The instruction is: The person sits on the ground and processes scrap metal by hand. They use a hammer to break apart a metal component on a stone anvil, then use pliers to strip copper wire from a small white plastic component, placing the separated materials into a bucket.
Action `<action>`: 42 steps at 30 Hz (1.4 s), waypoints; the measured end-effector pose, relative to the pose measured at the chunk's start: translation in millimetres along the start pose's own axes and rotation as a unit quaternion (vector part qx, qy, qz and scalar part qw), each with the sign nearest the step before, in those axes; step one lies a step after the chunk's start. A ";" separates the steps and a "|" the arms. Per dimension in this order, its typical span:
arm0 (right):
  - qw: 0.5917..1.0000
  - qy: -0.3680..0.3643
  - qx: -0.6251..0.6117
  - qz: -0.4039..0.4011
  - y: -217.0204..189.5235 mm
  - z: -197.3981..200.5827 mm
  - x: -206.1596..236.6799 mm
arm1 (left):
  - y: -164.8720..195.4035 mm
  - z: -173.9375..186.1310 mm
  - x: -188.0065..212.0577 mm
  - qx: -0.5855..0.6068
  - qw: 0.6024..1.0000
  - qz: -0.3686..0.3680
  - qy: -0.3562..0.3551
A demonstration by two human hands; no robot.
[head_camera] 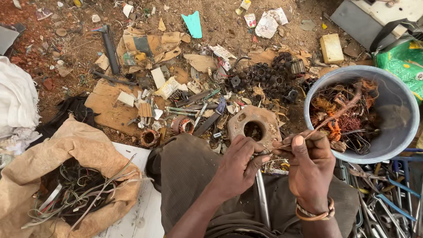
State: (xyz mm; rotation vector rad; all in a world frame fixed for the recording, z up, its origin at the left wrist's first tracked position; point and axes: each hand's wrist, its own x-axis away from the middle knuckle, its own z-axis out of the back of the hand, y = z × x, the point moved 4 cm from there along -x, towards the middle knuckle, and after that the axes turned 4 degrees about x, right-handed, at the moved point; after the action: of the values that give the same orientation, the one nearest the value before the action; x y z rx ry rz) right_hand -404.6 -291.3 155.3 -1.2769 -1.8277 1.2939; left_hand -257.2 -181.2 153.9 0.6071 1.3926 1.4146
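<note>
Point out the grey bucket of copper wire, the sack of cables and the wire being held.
Grey bucket (398, 94), head view: bare inner wall on the right.
Sack of cables (88, 145), head view: tan fabric at the upper rim.
Held wire (339, 112), head view: stretch running over the bucket.

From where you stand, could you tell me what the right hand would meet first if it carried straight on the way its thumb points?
Probably the rim of the grey bucket, since the right hand points up along the wire; depth is unclear.
</note>
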 end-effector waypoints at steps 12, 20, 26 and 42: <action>0.990 0.030 -0.049 -0.132 38.2 27.1 3.0 | 4.4 15.7 -11.8 -0.105 0.977 -0.159 0.100; 0.765 0.021 0.534 0.360 15.2 19.5 37.5 | 15.5 26.0 -17.3 -0.159 0.976 -0.112 0.095; 0.747 -0.160 0.590 0.262 -6.1 0.5 19.5 | 10.6 19.1 -11.7 -0.131 0.990 -0.053 0.018; 0.926 -0.109 0.325 -0.159 15.7 26.2 22.2 | 11.7 7.9 -5.0 -0.194 0.967 -0.148 0.068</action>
State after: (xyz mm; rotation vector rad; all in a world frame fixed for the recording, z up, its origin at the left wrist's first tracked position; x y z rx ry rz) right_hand -429.3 -280.0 129.1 -0.4755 -1.4560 1.6962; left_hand -252.1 -180.2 167.9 0.0462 1.2048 1.4474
